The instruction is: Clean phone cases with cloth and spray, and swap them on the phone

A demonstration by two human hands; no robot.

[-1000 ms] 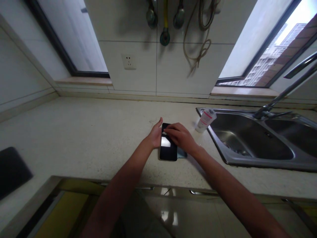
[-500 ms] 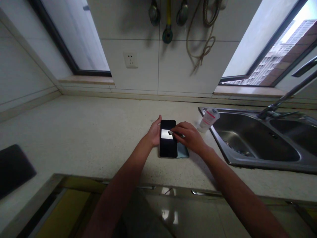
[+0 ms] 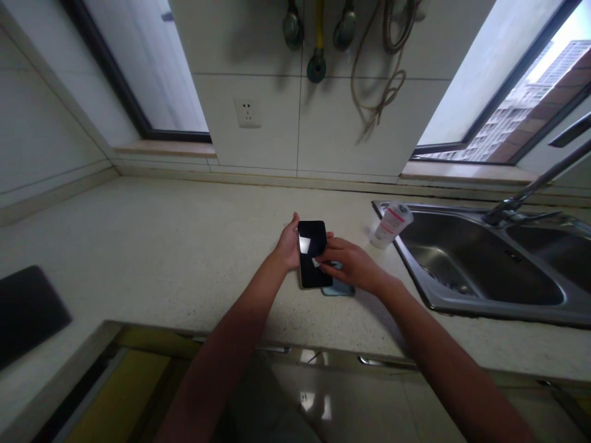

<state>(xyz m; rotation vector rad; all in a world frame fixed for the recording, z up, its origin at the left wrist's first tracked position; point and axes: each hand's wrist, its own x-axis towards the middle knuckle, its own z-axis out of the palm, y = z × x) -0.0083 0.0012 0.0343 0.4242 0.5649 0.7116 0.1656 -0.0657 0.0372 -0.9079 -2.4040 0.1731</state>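
Phone (image 3: 311,275) is held in the grip of the left hand (image 3: 289,247), while the right hand (image 3: 349,263), with narrow grip, pinches a small white scrap (image 3: 316,262) over the phone.

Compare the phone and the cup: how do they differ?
The phone is flat with a dark, glossy face; the cup is round and pale with red print. The left hand holds the phone, while no hand touches the cup, beside the sink. Both are longer than wide.

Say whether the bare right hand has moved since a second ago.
Yes: the right hand has shifted down the view, away from the white square wall socket.
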